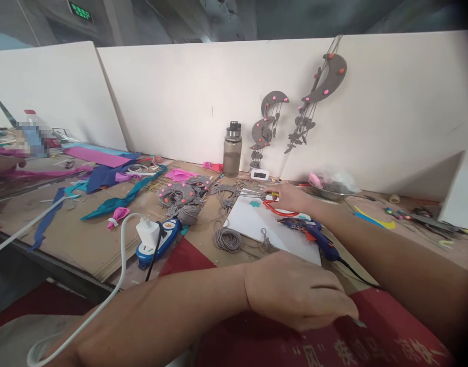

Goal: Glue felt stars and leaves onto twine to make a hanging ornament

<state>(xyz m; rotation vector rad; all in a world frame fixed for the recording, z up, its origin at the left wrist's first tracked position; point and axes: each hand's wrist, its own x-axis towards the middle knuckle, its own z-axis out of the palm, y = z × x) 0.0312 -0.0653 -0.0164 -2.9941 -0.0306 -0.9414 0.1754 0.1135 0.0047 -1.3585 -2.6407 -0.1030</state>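
Note:
My left hand [299,290] rests low in front of me on a red sheet [375,331], fingers curled together around a small thin grey piece at their tips. My right hand [289,195] reaches forward over a white board [253,219] and closes on red-handled scissors [277,208]. A blue glue gun [314,233] lies on the board just beside that hand, its black cord trailing right. A coil of grey cord [227,238] lies at the board's near left corner.
A blue-and-white power strip [157,239] with a white charger and cable sits to the left. Grey felt pieces [182,196], coloured foam scraps [115,201], a bottle [232,150], a small clock [259,174] and a metal bowl [329,189] crowd the wooden table. Grey moon ornaments [326,76] hang on the white wall. Another person's hand [0,165] shows at far left.

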